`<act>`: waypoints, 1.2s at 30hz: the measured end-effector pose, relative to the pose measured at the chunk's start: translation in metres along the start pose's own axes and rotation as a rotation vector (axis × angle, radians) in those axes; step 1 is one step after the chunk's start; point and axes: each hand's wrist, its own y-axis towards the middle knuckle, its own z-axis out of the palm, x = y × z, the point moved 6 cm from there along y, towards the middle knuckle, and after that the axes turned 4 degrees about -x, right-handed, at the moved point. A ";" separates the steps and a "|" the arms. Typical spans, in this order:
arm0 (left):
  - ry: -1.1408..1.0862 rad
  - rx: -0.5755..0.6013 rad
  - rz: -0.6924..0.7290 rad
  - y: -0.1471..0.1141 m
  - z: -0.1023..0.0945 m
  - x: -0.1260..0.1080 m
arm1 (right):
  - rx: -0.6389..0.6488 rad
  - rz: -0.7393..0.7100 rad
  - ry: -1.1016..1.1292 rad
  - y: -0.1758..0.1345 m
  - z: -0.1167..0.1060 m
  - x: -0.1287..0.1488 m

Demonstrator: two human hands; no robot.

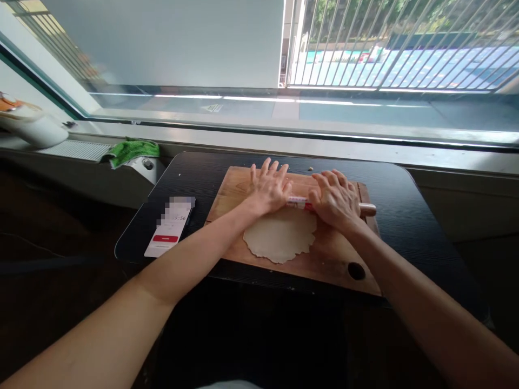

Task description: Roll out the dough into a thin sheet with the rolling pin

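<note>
A wooden rolling pin [300,202] with a printed wrapper lies across the far edge of a flat, thin round of dough [279,237]. The dough has a ragged rim and rests on a wooden cutting board [328,262]. My left hand [270,186] lies on the pin's left part, palm down, with its fingers stretched out and spread. Over the right part of the pin is my right hand [336,197], also palm down, its fingers reaching forward past the pin and slightly bent. The pin's right handle sticks out beyond it. Both palms hide parts of the pin.
The board stands on a black table [409,232] and has a round hole near its front right corner. A phone [166,232] with a lit screen lies at the left. Beyond are a green cloth [133,151], a white pot [38,127] and the window sill [259,138].
</note>
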 end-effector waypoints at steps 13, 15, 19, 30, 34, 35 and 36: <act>0.000 0.027 -0.053 -0.013 0.001 0.000 | -0.049 -0.007 -0.027 -0.016 0.002 0.001; -0.006 0.022 -0.062 0.000 0.001 0.002 | -0.064 0.028 0.010 -0.002 0.004 -0.004; -0.007 0.057 -0.117 0.045 0.002 0.013 | 0.063 0.193 0.084 0.049 0.013 -0.016; -0.016 -0.042 -0.033 0.001 -0.001 0.001 | 0.031 -0.022 -0.041 0.000 0.007 -0.008; -0.002 -0.106 -0.079 0.046 -0.004 0.011 | 0.089 0.121 0.002 0.049 0.012 -0.018; 0.002 -0.109 -0.087 0.053 -0.005 0.012 | 0.098 0.141 0.006 0.056 0.012 -0.019; 0.000 -0.106 -0.092 0.054 -0.005 0.013 | 0.105 0.142 0.006 0.057 0.011 -0.018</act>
